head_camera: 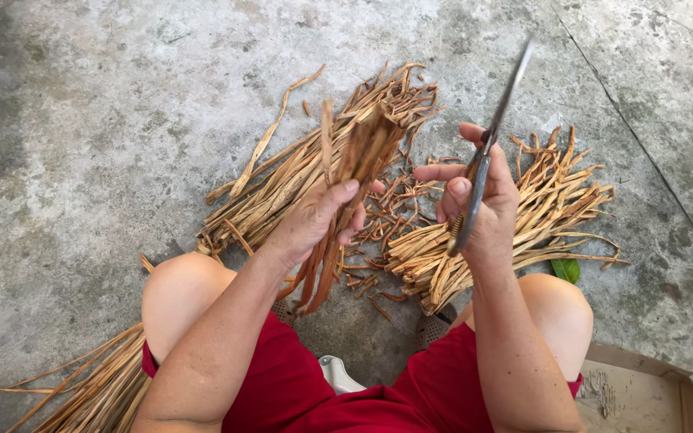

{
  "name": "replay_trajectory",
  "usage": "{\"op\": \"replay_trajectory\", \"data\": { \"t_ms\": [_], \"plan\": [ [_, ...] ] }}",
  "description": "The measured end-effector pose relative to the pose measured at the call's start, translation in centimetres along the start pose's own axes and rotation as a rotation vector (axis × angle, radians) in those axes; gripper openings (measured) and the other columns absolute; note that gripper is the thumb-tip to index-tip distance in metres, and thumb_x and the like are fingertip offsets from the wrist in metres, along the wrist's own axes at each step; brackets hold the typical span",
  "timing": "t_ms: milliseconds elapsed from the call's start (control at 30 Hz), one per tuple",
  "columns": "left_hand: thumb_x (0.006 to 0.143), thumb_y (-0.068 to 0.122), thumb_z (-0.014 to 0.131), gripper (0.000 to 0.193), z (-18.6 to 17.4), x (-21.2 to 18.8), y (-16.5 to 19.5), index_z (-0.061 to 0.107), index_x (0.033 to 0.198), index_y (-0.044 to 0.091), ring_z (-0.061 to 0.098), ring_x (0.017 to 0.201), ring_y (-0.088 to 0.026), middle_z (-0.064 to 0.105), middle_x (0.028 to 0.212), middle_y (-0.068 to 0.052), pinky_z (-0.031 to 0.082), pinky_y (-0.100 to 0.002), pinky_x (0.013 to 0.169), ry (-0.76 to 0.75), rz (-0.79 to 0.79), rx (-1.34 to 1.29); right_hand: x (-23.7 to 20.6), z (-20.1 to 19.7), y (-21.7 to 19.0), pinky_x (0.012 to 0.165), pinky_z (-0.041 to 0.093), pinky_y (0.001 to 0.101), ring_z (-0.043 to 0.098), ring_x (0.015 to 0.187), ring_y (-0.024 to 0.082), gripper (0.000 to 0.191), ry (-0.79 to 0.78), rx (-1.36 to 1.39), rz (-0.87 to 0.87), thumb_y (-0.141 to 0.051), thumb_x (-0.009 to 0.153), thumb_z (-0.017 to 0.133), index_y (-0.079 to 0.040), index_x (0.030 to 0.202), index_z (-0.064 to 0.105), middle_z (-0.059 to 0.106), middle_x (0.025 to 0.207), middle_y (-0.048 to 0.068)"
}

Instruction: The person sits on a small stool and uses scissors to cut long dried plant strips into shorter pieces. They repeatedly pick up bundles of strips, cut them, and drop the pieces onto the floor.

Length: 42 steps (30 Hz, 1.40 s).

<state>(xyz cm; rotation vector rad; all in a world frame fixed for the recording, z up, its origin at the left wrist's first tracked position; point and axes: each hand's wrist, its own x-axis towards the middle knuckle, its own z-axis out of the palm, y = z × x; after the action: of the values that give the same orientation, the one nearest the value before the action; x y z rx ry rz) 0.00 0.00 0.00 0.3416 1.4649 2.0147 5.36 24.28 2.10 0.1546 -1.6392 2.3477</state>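
My left hand grips a small bunch of dried brown plant strips upright, the ends sticking out above and below the fist. My right hand holds a pair of metal scissors, blades together and pointing up and away, a little to the right of the bunch. Both hands hover over the concrete floor between my knees.
A long pile of dried strips lies on the floor behind my left hand, a shorter cut pile to the right, with small offcuts between. More strips lie at lower left. A green leaf and a cardboard piece are at right.
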Motion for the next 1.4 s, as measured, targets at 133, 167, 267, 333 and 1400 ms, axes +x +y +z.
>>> {"op": "replay_trajectory", "data": {
  "t_ms": [133,167,267,333,1400],
  "plan": [
    [0.099,0.037,0.066,0.043,-0.9,0.5,-0.2,0.068,0.124,0.001,0.057,0.058,-0.008,0.068,0.075,-0.001,0.047,-0.022,0.05,0.145,0.059,-0.025,-0.3,0.0,-0.8,0.056,0.048,0.0206,0.053,0.058,0.006,0.08,-0.053,-0.162,-0.006,-0.026,0.095,0.077,-0.002,0.161,0.039,0.074,0.101,0.022],
    [0.098,0.034,0.067,0.039,-1.2,0.5,-0.2,0.069,0.122,0.002,0.057,0.058,-0.007,0.068,0.076,-0.002,0.048,-0.022,0.05,0.18,0.076,-0.021,-0.4,0.0,-0.8,0.057,0.047,0.0205,0.053,0.058,0.006,0.08,-0.062,-0.177,0.007,-0.026,0.093,0.078,-0.002,0.16,0.041,0.074,0.098,0.02],
    [0.096,0.027,0.07,0.031,-1.9,0.4,-0.1,0.073,0.118,0.005,0.059,0.061,-0.005,0.068,0.076,-0.001,0.047,-0.019,0.05,0.252,0.113,-0.033,-0.6,-0.1,-1.0,0.07,0.046,0.0216,0.061,0.075,0.008,0.08,-0.2,-0.29,-0.033,-0.027,0.09,0.079,-0.004,0.159,0.045,0.073,0.094,0.013],
    [0.095,0.024,0.071,0.027,-2.1,0.2,-0.2,0.074,0.117,0.007,0.06,0.063,-0.003,0.069,0.079,0.001,0.045,-0.018,0.049,0.299,0.128,-0.059,-1.0,-0.1,-0.8,0.077,0.046,0.0226,0.062,0.085,0.009,0.081,-0.279,-0.352,0.002,-0.025,0.087,0.081,-0.005,0.157,0.047,0.071,0.094,0.007],
    [0.096,0.026,0.074,0.025,-5.3,-2.3,1.1,0.071,0.11,0.005,0.052,0.053,-0.004,0.066,0.07,0.002,0.043,-0.019,0.047,0.452,0.161,0.166,-0.7,0.2,0.8,0.068,0.042,0.0213,0.051,0.076,0.005,0.06,-0.366,-0.328,0.158,-0.016,0.091,0.079,-0.003,0.145,0.055,0.053,0.081,-0.005]
  ]
}}
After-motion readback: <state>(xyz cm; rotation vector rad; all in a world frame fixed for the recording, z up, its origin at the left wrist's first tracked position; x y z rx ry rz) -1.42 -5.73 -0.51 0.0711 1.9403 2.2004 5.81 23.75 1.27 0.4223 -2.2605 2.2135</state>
